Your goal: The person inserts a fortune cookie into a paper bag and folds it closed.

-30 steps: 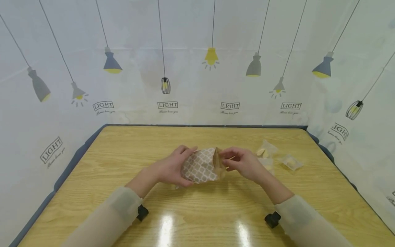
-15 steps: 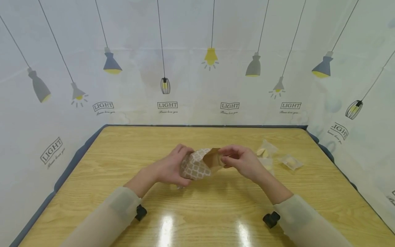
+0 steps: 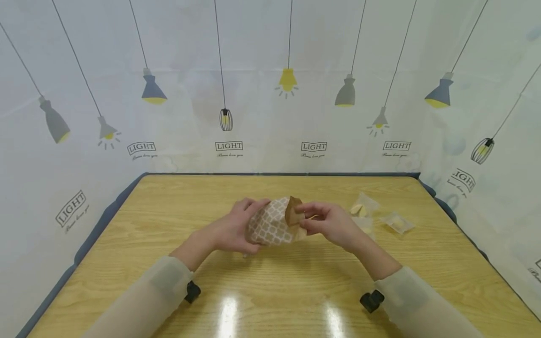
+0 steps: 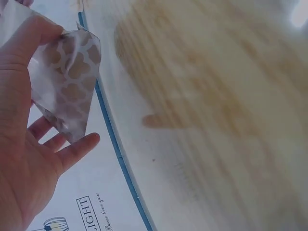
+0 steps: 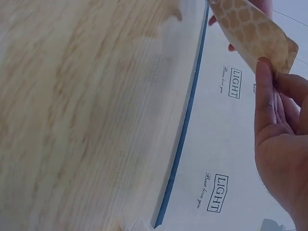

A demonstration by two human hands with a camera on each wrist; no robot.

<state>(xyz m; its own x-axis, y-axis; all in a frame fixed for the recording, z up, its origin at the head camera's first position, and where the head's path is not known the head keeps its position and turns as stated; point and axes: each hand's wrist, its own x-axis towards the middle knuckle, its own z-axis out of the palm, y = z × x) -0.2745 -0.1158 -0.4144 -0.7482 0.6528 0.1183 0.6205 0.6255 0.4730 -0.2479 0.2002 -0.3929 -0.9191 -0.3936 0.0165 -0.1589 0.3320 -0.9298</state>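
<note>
A brown paper bag [image 3: 270, 225] with a white lattice print is held just above the table, lying sideways with its open mouth toward the right. My left hand [image 3: 230, 230] grips its closed end, thumb on the near side and fingers on the far side. At the mouth, my right hand [image 3: 331, 226] pinches the plain brown edge between thumb and fingers; the right wrist view shows this pinch on the bag's rim [image 5: 288, 55]. What is inside the bag is hidden. In the left wrist view, the patterned paper [image 4: 72, 72] comes to a creased corner near the fingertips.
Right of the right hand lie a few clear packets, including a wrapped pale yellow cookie [image 3: 359, 209] and another packet [image 3: 397, 222]. The wooden table [image 3: 270, 291] ends at a dark blue edge before a printed white backdrop [image 3: 270, 117]. A small clear scrap shows beneath the left hand.
The bag's mouth widened half a second ago, then narrowed and tipped slightly upward. The right fingers have shifted their pinch along the rim. The packets stay where they were.
</note>
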